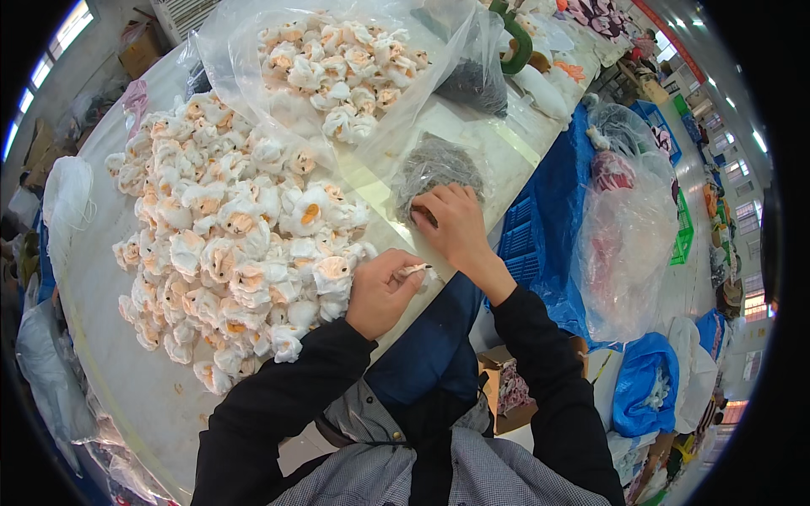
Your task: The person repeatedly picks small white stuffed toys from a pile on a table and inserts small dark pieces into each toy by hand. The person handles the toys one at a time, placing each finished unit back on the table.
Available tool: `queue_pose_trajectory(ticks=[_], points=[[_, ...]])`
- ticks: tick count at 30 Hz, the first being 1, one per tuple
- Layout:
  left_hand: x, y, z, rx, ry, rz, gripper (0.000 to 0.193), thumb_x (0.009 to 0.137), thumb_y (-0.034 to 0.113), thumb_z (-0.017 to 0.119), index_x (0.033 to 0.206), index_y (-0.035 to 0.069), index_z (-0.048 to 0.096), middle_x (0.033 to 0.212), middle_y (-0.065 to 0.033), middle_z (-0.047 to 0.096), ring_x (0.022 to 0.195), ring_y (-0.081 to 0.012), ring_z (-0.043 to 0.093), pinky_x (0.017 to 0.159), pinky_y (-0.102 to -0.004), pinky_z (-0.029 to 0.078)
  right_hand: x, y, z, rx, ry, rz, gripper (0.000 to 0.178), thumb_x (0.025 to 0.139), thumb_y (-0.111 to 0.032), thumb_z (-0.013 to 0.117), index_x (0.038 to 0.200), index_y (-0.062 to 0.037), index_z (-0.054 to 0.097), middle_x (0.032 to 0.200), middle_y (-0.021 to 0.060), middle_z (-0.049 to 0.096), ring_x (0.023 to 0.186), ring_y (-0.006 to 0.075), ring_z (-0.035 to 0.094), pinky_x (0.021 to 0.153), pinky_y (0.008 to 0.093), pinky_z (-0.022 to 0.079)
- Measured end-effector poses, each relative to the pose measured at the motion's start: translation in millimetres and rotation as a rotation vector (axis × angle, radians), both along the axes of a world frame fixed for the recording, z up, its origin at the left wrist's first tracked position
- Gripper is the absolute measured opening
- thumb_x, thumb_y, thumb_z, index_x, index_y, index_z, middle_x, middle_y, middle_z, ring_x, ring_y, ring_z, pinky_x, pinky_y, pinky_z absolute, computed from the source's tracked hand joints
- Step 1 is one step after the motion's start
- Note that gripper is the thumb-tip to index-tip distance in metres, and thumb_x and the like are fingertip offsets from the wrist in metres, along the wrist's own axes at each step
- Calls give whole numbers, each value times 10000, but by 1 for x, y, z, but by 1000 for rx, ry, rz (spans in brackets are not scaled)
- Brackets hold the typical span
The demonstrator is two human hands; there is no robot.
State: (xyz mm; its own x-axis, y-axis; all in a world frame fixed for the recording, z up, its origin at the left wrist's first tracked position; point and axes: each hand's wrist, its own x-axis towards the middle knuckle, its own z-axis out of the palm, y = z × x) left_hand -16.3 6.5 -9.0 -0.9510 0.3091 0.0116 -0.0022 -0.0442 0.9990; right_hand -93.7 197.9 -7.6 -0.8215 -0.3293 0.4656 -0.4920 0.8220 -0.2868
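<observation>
My left hand [380, 293] is closed at the table's front edge, pinching a small white and peach plush piece [412, 270] with a dark spot. A heap of fluffy white and peach plush pieces [245, 228], some with orange patches, spreads just left of it. Farther right, my right hand [460, 223] bends its fingers down into a clear plastic bag [434, 160] of small greyish-brown bits. Its fingertips are at the bag's mouth, and what they pinch there is hidden.
More plush pieces [337, 72] lie in a large clear bag at the back of the table [110, 337]. A bag of dark bits [477, 84] and a green C-shaped tool [516, 38] stand behind. Right of the table are blue crates [519, 244] and a stuffed clear bag [629, 228].
</observation>
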Motion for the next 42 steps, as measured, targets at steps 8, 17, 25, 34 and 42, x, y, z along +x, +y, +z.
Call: queue_pose_trajectory(ticks=[8,17,25,34,42], points=[[0,-1,2,-45,12,15,149,958,8,708,1098,-43,703,939,-80,709,798,-103,710,694,-259,557,7,-2,13,15,-4,24,158,833,-127,799,976,-120,732,945,37,648,969,275,623,895,418,438],[0,0,-1,-53,10,24,154,947,19,719,1088,-42,708,929,-85,714,777,-103,709,673,-261,551,3,-4,7,94,39,49,108,854,-178,776,936,-136,719,949,36,637,975,258,609,896,417,436],[-1,3,-5,0,59,62,114,959,60,716,1051,-7,714,723,64,538,620,-1,435,549,-215,352,3,-3,1,38,28,13,101,855,-155,768,926,-126,703,927,41,644,963,269,611,881,416,437],[0,3,-2,19,52,75,112,958,70,711,1046,2,720,690,89,519,580,17,379,524,-208,312,4,3,15,-147,56,-18,85,863,-80,784,915,-84,717,855,47,663,847,291,619,801,415,461],[0,3,-1,-17,59,114,99,963,60,710,1041,0,724,715,78,557,590,15,393,524,-211,319,27,-4,30,-346,-64,-15,52,913,-74,760,934,-42,726,834,84,660,779,264,606,737,382,469]])
